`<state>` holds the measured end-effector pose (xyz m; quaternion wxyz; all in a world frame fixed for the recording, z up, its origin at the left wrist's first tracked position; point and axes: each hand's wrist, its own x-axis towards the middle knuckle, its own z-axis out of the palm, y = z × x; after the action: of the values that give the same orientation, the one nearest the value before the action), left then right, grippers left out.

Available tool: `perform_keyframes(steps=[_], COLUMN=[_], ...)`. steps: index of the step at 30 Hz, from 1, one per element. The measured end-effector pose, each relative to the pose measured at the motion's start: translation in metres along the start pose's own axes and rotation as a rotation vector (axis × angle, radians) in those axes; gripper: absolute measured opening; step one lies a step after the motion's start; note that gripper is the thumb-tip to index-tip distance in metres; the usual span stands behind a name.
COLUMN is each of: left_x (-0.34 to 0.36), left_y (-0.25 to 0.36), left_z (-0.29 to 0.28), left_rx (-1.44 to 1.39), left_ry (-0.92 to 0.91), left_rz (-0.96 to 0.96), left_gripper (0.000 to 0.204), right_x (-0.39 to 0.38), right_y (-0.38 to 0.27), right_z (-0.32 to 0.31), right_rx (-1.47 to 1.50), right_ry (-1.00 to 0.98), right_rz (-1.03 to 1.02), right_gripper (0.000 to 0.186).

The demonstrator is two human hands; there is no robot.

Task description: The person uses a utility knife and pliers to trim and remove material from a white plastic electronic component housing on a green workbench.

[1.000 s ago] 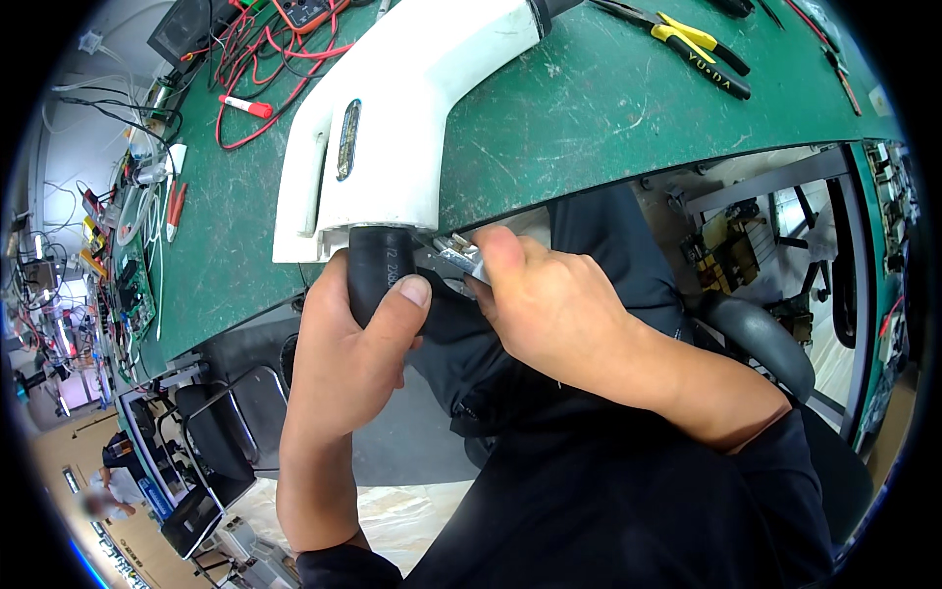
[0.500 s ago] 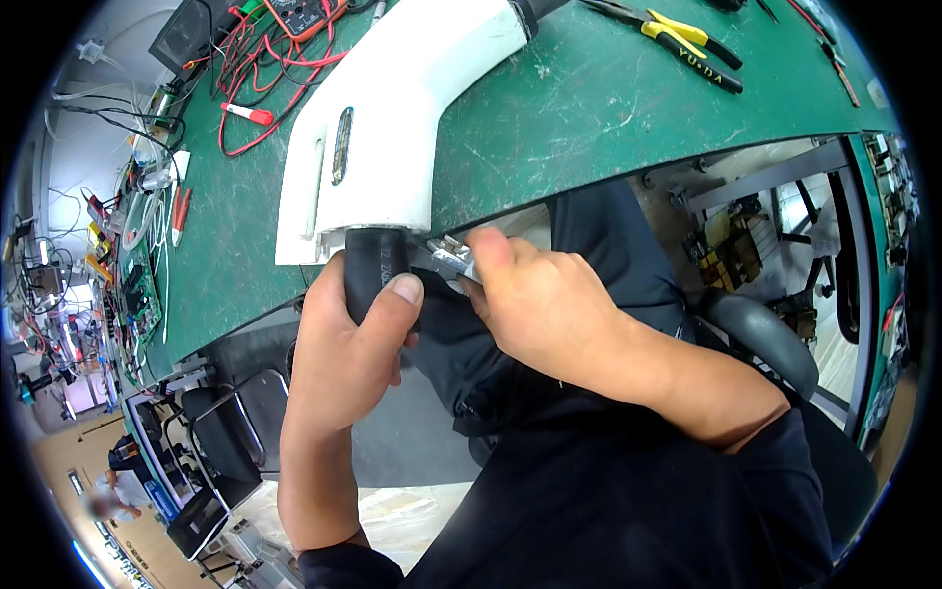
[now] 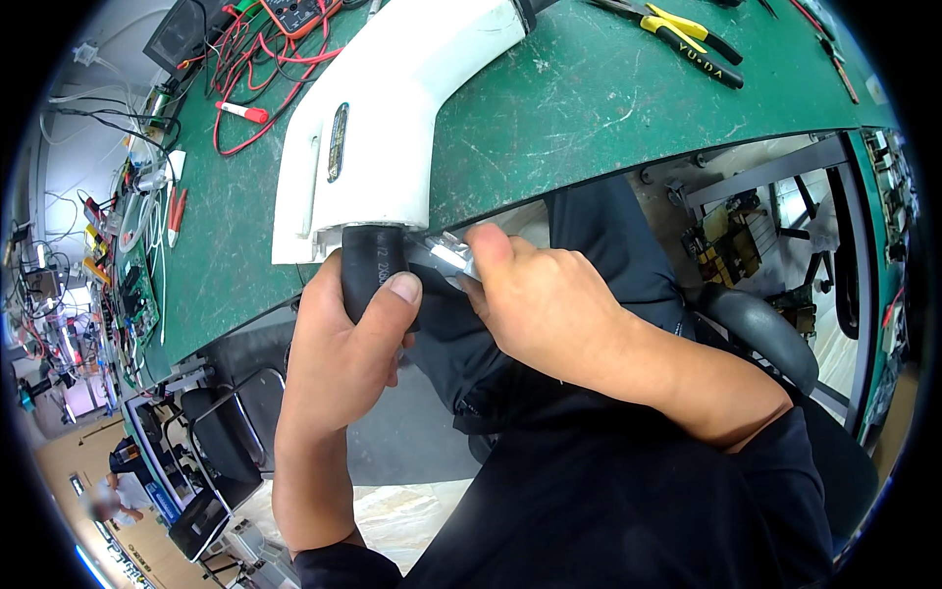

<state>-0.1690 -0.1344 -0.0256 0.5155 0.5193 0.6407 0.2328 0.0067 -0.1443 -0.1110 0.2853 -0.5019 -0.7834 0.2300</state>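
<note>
A white curved plastic housing point(image 3: 388, 128), shaped like a large handle with a narrow slot window, lies across the green workbench and reaches its near edge. From its lower end comes a thick black cable point(image 3: 373, 270). My left hand point(image 3: 358, 339) is wrapped round this cable, thumb on top, just below the housing. My right hand point(image 3: 535, 294) is closed on a small silver metal tool point(image 3: 448, 255) beside the cable, near the housing's lower corner. The fingers cover most of that tool, so its exact kind does not show.
Pliers with yellow and black handles point(image 3: 692, 44) lie at the back right. Red and black test leads point(image 3: 260, 74) tangle near an orange multimeter point(image 3: 299, 15) at the back left. A green circuit board point(image 3: 142, 299) and wires crowd the far left. Below the bench edge stand chairs point(image 3: 231, 432).
The housing and bench appear shifted very slightly to the left. Both hands keep their hold, and the silver tool has tilted a little between the right fingers.
</note>
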Motion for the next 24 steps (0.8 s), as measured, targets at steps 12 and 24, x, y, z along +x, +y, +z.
perform_keyframes(steps=[12, 24], left_x=[-0.015, -0.008], left_y=[0.003, 0.008], left_z=[0.015, 0.007], left_rx=[0.929, 0.597], left_ry=[0.442, 0.246], left_rz=[0.472, 0.189], left_gripper=[0.049, 0.031], right_x=[0.000, 0.009], right_y=[0.000, -0.003], right_z=[-0.004, -0.007], right_rx=[0.032, 0.091], right_ry=[-0.016, -0.069], right_rz=[0.017, 0.004], right_gripper=[0.031, 0.026])
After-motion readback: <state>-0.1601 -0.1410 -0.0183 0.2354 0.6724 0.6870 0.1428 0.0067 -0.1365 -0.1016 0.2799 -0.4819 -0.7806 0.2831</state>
